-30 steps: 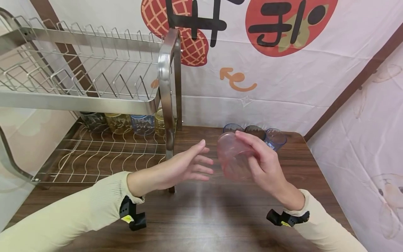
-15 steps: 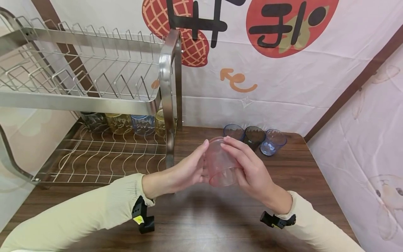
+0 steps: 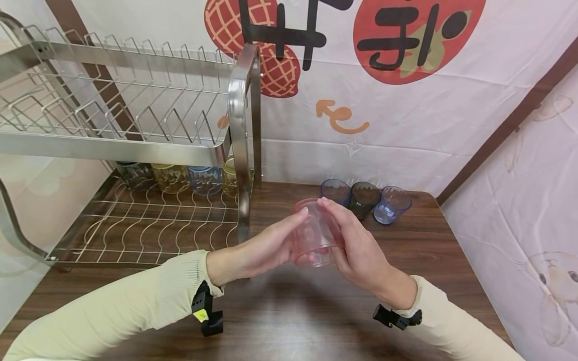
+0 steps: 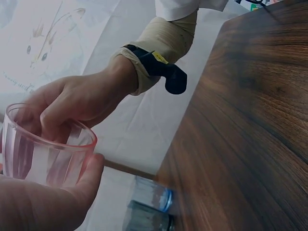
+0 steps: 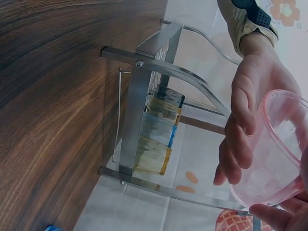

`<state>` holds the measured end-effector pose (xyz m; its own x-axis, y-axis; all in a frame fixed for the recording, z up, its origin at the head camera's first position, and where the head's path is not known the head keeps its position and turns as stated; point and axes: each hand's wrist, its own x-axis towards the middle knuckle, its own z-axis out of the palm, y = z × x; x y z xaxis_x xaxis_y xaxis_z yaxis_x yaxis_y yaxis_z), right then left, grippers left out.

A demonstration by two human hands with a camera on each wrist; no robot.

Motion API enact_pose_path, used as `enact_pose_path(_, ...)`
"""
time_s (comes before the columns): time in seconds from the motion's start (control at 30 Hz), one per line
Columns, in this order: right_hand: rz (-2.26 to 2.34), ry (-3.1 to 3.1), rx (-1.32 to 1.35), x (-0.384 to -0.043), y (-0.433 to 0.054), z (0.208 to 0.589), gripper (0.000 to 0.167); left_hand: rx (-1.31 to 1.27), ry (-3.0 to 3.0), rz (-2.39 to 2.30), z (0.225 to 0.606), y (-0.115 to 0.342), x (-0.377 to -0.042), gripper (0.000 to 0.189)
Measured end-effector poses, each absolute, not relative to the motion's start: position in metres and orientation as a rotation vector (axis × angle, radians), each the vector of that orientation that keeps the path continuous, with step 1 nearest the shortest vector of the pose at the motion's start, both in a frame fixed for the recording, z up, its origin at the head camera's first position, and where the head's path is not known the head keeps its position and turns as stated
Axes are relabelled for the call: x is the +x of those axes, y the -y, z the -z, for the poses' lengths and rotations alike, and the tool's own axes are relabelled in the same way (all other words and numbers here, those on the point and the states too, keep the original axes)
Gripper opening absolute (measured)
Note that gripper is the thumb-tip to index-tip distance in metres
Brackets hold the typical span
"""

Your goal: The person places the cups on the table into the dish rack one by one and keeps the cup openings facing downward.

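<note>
Both hands hold a clear pink plastic cup [image 3: 317, 228] above the table, tilted with its mouth toward the person. My left hand [image 3: 264, 250] grips the cup's left side, thumb along the near wall and fingers behind, partly seen through it. On the other side, my right hand [image 3: 366, 253] grips the wall near the rim. In the left wrist view, part of the right hand reaches into the mouth of the cup [image 4: 67, 161]. The right wrist view shows the left hand's fingers beside the cup [image 5: 267, 163].
A two-tier metal dish rack [image 3: 243, 150] stands at left. Several coloured cups [image 3: 205, 179] sit on its lower shelf toward the back. Behind the hands, a blue cup [image 3: 392, 205], a dark cup [image 3: 365, 199] and another blue cup [image 3: 335, 189] line the back of the wooden table [image 3: 289, 321].
The right hand has brought the pink cup left and tilted it. The left hand has moved right to meet it and taken hold of its left side.
</note>
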<state>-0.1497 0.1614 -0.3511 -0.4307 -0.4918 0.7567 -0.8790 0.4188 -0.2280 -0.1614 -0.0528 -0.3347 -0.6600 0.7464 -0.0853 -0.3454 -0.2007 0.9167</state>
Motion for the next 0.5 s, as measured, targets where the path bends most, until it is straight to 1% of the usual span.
enact_pose_path(0.23,-0.859,2.095,1.189,-0.1484,-0.1625,0.3516,0.066,0.507,-1.406,-1.899,0.3387,0.0554,-0.1625,0.083)
enact_pose_path(0.33,-0.867,2.089,1.225,-0.1484,-0.1627,0.3512,0.069,0.513,-1.420,-1.896,0.3410,0.0561,-0.1637,0.092)
enact_pose_path(0.4,-0.864,2.073,1.252,-0.1491,-0.1625,0.3505,0.067,0.508,-1.433,-1.896,0.3421,0.0569,-0.1642,0.091)
enact_pose_path(0.5,-0.862,2.045,1.292,-0.1503,-0.1622,0.3496,0.060,0.495,-1.453,-1.896,0.3429,0.0580,-0.1647,0.081)
